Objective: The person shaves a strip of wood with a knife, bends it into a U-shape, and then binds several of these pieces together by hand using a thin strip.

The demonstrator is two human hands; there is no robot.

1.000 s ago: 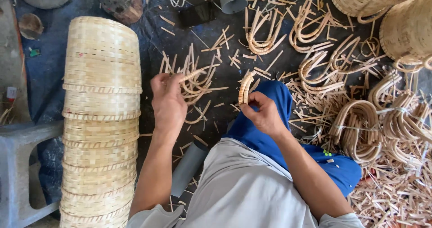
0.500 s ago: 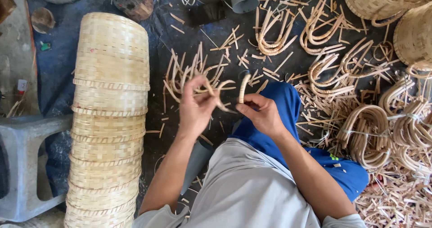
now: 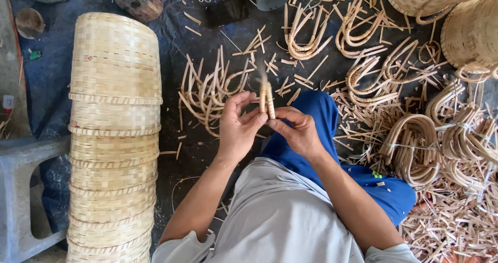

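A tall stack of woven bamboo baskets (image 3: 114,138) lies on its side at the left of the dark floor mat (image 3: 52,86), and heaps of bent bamboo strips (image 3: 415,143) spread across the right. Between them, above the person's blue-trousered knee (image 3: 311,112), the left hand (image 3: 239,128) and right hand (image 3: 298,130) meet, fingers closed together on a small curved bamboo piece (image 3: 266,98) standing upright.

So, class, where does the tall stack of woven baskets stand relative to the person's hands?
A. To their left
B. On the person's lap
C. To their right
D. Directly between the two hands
A: the stack of woven baskets rises beyond the left hand, away from the right hand.
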